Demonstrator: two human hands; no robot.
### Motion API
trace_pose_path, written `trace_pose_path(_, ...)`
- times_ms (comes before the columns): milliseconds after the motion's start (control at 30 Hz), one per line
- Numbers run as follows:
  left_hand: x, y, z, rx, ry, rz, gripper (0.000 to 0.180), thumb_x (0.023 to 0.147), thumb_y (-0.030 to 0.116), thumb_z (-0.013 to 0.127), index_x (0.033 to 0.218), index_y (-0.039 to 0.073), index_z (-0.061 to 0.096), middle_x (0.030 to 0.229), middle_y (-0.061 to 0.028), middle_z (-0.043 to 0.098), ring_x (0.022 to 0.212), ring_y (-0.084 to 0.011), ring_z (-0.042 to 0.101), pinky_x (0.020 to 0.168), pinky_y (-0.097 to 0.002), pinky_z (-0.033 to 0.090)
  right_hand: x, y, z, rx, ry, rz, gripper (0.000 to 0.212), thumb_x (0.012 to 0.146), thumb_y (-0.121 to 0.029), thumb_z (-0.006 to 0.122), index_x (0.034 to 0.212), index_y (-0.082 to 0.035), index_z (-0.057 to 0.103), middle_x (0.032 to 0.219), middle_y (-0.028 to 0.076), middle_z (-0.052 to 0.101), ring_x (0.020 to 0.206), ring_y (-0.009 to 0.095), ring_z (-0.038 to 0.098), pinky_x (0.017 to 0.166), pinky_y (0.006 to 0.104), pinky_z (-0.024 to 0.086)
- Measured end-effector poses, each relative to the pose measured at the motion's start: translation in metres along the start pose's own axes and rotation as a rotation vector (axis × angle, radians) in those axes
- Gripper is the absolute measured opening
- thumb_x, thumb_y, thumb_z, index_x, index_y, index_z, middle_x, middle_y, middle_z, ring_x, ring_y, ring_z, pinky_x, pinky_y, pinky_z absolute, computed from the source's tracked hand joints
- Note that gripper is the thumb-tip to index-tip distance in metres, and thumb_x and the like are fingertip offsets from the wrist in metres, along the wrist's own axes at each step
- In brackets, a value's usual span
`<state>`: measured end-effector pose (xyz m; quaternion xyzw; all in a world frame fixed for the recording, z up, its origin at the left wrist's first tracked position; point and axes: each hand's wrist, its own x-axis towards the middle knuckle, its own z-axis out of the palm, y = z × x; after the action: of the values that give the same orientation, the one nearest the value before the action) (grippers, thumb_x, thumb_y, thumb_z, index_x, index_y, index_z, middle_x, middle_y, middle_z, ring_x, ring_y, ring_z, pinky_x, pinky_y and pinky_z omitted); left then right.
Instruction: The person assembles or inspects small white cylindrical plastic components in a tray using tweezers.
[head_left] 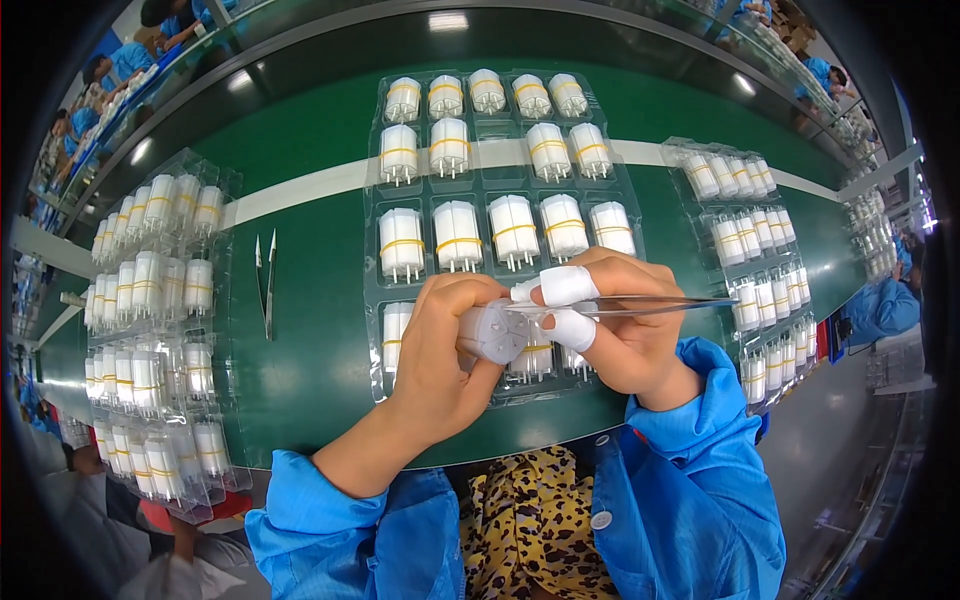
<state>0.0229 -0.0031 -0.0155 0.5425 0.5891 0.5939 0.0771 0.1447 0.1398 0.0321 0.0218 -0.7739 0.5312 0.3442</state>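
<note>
My left hand [432, 352] grips a white plastic cylinder [492, 336], its end face turned toward the right. Metal tweezers [655, 304] are held in my right hand [640, 335], with white tape wrapped around the thumb and a fingertip. The taped fingers are right by the cylinder's end, and the tweezer tips there are too small to make out. Just beyond both hands is a clear plastic tray [632, 170] with rows of similar white cylinders [514, 228], each with a yellow band and metal pins. Some in the nearest row are partly hidden by my hands.
On the green table [310, 270], another pair of tweezers [268, 285] lies to the left. Stacked trays of banded cylinders [148, 290] stand at the far left; another filled tray [700, 208] is on the right. People in blue work beyond the metal rails.
</note>
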Motion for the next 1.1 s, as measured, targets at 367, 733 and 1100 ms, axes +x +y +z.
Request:
trace_pose_path(367, -0.003, -0.003, 0.000, -0.068, -0.009, -0.042, 0.054, 0.065, -0.012, 0.067, 0.113, 0.002, 0.047, 0.105, -0.0166, 0.058, 0.093, -0.0327, 0.056, 0.080, -0.0389, 0.047, 0.002, 0.001, 0.000, -0.062, -0.004, -0.050, 0.017, 0.076, 0.000, 0.072, 0.093, -0.001, 0.069, 0.082, 0.012, 0.069, 0.070, 0.020, 0.067, 0.060, 0.0275, 0.052)
trace_pose_path(733, -0.001, -0.001, -0.005, 0.113, -0.064, 0.042, 0.058, 0.070, -0.009, 0.073, 0.119, 0.000, 0.045, 0.111, -0.0134, 0.055, 0.096, -0.0200, 0.059, 0.082, -0.0288, 0.048, 0.004, -0.004, -0.002, -0.116, -0.055, -0.037, 0.018, 0.077, 0.001, 0.071, 0.095, 0.000, 0.069, 0.080, 0.011, 0.067, 0.068, 0.019, 0.065, 0.060, 0.0280, 0.050)
trace_pose_path(1100, 0.006, 0.005, -0.007, -0.047, -0.047, 0.049, 0.056, 0.070, -0.008, 0.063, 0.124, 0.000, 0.049, 0.118, -0.0186, 0.050, 0.107, -0.0338, 0.050, 0.093, -0.0396, 0.041, 0.001, -0.004, -0.006, 0.052, 0.040, -0.027, 0.022, 0.079, -0.001, 0.072, 0.101, 0.001, 0.068, 0.092, 0.015, 0.070, 0.080, 0.019, 0.068, 0.067, 0.0276, 0.054)
